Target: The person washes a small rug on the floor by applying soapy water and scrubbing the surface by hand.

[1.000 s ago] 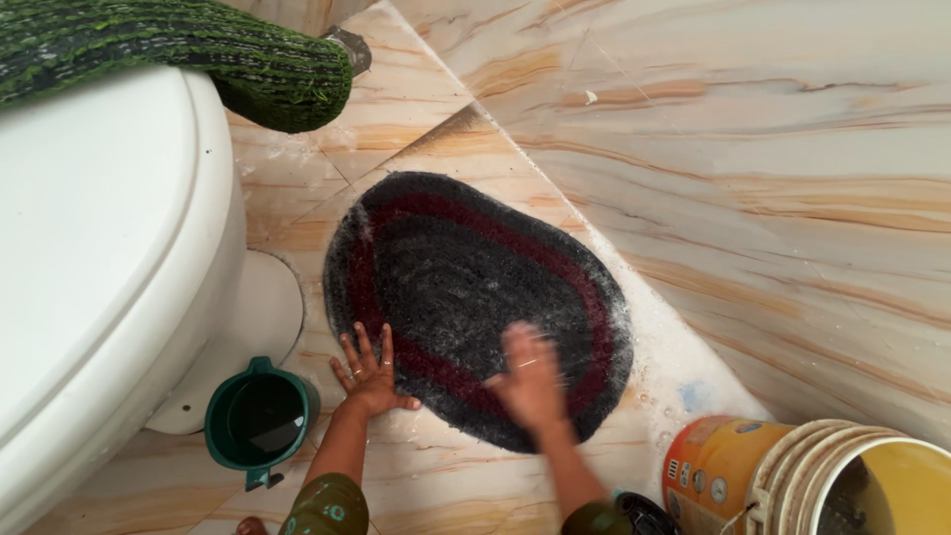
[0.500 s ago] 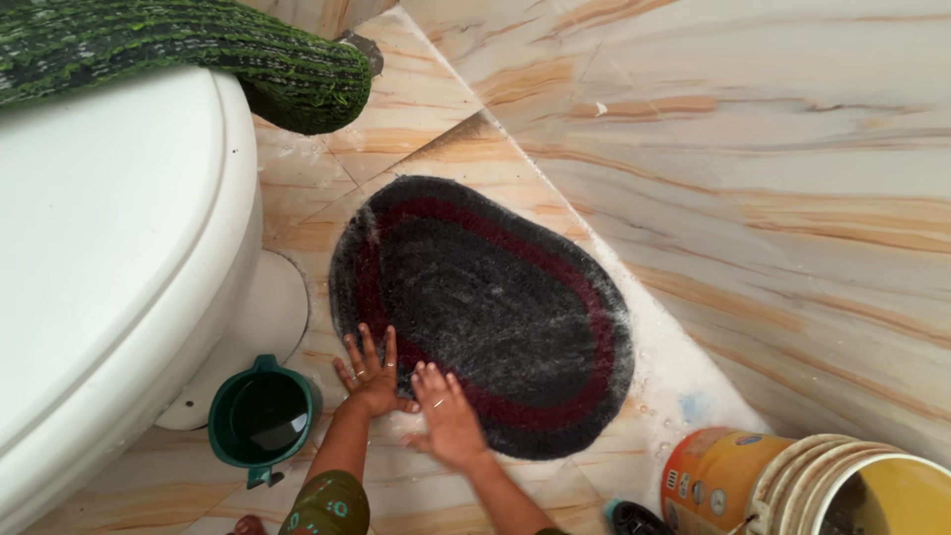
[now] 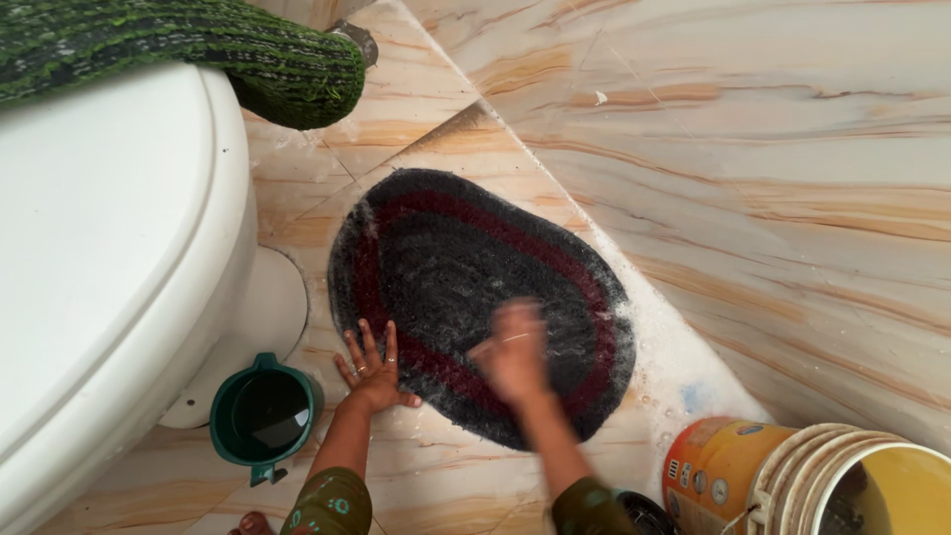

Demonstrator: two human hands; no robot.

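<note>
Oval dark-grey woven mat with maroon ring [image 3: 475, 287] lies soapy on marble floor tile [image 3: 416, 109] beside white toilet [image 3: 109, 248]. Left hand [image 3: 371, 372], fingers splayed, pins near edge steady. Right hand [image 3: 515, 352] motion-blurred flat on mat; finger spread cannot tell. Green mug [image 3: 263, 416] just left.

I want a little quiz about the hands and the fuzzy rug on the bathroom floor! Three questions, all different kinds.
1. True or false: the left hand lies flat at the near edge of the oval rug.
2. Which hand looks blurred over the rug: A) left hand, B) right hand?
3. Fill in: the small green cup stands on the floor beside the white ____.

Key: 1 true. 2 B. 3 toilet.
</note>
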